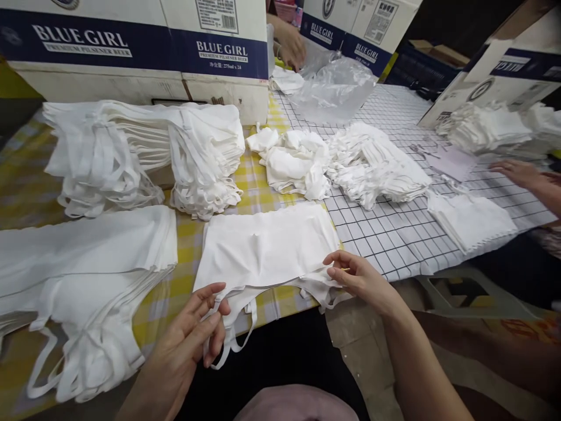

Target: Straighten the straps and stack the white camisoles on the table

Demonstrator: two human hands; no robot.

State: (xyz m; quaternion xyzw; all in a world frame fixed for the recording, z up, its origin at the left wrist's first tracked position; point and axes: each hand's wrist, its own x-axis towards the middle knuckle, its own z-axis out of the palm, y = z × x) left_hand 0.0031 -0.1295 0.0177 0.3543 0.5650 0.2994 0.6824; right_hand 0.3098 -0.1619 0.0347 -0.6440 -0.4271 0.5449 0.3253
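Grip of the right hand (363,280) is narrow and parted, at the cloth's (267,245) near right corner; whether the left hand (188,339) pinches its near left, I cannot tell. Straightening seems in hand, calling for a light pinch. Table's (280,304) near edge runs underneath; a stack (100,245) borders left, a pile (293,164) far; more room right.

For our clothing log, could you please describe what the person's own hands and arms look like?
The left hand and right hand are bare, with no gloves, rings or bracelets showing. The left forearm and right forearm show no sleeves, watch or cables.
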